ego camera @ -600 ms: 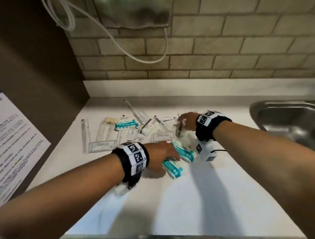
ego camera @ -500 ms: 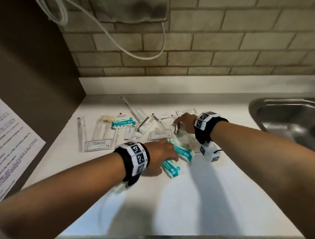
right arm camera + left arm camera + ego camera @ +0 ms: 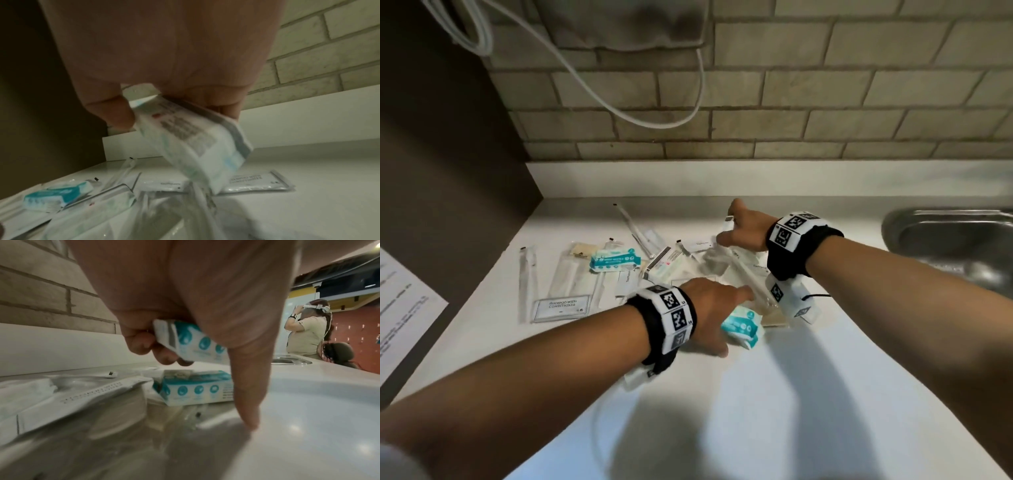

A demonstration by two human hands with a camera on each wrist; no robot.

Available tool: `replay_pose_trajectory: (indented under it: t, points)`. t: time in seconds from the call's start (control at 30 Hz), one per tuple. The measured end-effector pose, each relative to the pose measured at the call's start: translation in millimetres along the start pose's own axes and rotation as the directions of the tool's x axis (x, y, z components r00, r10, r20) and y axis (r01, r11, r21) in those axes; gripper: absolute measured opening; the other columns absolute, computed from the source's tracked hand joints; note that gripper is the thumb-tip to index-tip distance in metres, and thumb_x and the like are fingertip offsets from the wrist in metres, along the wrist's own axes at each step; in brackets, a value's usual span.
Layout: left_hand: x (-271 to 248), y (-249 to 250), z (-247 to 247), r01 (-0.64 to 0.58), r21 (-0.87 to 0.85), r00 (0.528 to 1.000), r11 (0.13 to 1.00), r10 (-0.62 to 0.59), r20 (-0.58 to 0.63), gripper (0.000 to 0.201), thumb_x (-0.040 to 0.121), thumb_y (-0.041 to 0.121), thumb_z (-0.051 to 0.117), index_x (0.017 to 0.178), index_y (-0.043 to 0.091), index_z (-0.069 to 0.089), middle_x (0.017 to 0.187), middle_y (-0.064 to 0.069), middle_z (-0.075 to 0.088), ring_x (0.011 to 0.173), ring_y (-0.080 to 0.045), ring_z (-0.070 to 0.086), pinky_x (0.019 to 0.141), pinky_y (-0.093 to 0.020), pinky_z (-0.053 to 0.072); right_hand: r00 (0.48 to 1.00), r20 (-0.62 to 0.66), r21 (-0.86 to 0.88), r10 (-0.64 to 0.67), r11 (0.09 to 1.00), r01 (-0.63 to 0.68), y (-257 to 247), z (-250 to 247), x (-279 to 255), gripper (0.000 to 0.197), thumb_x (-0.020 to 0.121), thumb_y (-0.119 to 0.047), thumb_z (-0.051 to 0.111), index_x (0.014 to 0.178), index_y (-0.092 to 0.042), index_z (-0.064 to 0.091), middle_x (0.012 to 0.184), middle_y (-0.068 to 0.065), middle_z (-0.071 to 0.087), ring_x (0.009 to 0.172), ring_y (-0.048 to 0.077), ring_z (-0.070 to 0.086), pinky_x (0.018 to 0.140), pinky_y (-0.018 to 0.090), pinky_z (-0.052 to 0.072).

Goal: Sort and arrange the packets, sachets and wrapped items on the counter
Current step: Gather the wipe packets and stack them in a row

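Note:
My left hand (image 3: pixel 714 308) hovers low over the white counter (image 3: pixel 774 411) and grips a teal-and-white packet (image 3: pixel 191 340) between fingers and palm. Its thumb points down to the counter. A second teal packet (image 3: pixel 195 387) lies just beyond it, at the fingertips in the head view (image 3: pixel 741 325). Farther back my right hand (image 3: pixel 739 229) is raised above the pile. It pinches a white packet with printed text and a grey edge (image 3: pixel 195 138). A long clear wrapper (image 3: pixel 748 277) hangs down from that hand.
Spread at the left are a shampoo sachet (image 3: pixel 561 305), a third teal packet (image 3: pixel 614 262), clear stick wrappers (image 3: pixel 527 274) and a printed white packet (image 3: pixel 664 265). A steel sink (image 3: pixel 955 246) lies right. A dark panel with a paper sheet (image 3: pixel 400 308) bounds the left; a cable (image 3: pixel 637 116) hangs on the brick wall.
My right hand has risen and moved back from the pile, lifting the white packet and clear wrapper. My left hand has edged forward over the teal packets.

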State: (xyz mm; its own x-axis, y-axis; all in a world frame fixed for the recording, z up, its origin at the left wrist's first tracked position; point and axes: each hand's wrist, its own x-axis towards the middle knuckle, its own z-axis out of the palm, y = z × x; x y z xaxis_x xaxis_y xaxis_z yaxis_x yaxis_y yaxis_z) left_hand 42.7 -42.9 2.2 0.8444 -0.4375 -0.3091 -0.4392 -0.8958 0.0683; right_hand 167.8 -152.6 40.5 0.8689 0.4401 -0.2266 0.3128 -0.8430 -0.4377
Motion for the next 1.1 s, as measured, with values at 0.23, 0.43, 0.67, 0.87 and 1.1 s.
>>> replay_pose_trajectory:
  t: [0.23,0.43,0.67,0.87,1.1]
  points:
    - [-14.4,-21.6,-8.5,-0.048,0.044,0.985,0.998,0.055,-0.164,0.044,0.068,0.058,0.066,0.098,0.027,0.056,0.096,0.006,0.055,0.091,-0.017,0.055,0.08,-0.033,0.047,0.99,0.059,-0.218,-0.13,0.966,0.14,-27.2,10.6,18.4,0.062,0.073,-0.024,0.08,0.123,-0.006,0.05,0.105,0.011,0.061,0.097,0.029,0.058,0.071,0.027,0.039]
    - [-59.0,-103.0,-29.2,0.246,-0.29,0.933,0.925,-0.307,-0.188,0.051,0.07,0.052,0.072,0.104,0.028,0.043,0.098,0.009,0.049,0.085,-0.012,0.055,0.071,-0.031,0.049,0.952,0.156,-0.293,-0.263,0.908,0.299,-61.9,38.5,37.3,0.054,0.076,-0.015,0.074,0.126,-0.011,0.054,0.115,0.01,0.064,0.107,0.029,0.06,0.075,0.024,0.038]
    - [-59.2,-178.7,-19.2,0.431,-0.353,0.839,0.831,-0.513,-0.183,0.057,0.068,0.03,0.08,0.103,0.031,0.036,0.104,0.002,0.062,0.08,-0.015,0.059,0.059,-0.025,0.042,0.922,0.286,-0.402,-0.262,0.84,0.363,-94.1,79.9,47.6,0.056,0.076,-0.017,0.073,0.126,-0.034,0.052,0.09,-0.005,0.06,0.092,0.021,0.061,0.076,0.03,0.052]
    - [-46.7,-188.3,2.0,0.504,-0.273,0.838,0.819,-0.541,-0.075,0.05,0.067,0.02,0.075,0.113,0.028,0.056,0.104,0.002,0.067,0.078,-0.017,0.064,0.06,-0.024,0.05,0.952,0.188,-0.421,-0.243,0.856,0.302,-95.7,74.4,45.6,0.059,0.073,-0.022,0.078,0.127,-0.027,0.053,0.121,0.001,0.061,0.111,0.024,0.058,0.089,0.032,0.05]
    - [-30.5,-188.6,-34.6,0.395,-0.179,0.88,0.901,-0.427,-0.207,0.036,0.059,0.039,0.074,0.089,0.023,0.061,0.082,0.003,0.068,0.071,-0.021,0.064,0.063,-0.03,0.055,0.987,0.047,-0.243,-0.152,0.957,0.159,-65.6,41.1,16.5,0.051,0.078,-0.03,0.074,0.123,-0.015,0.055,0.073,-0.008,0.051,0.077,0.017,0.051,0.065,0.025,0.039]
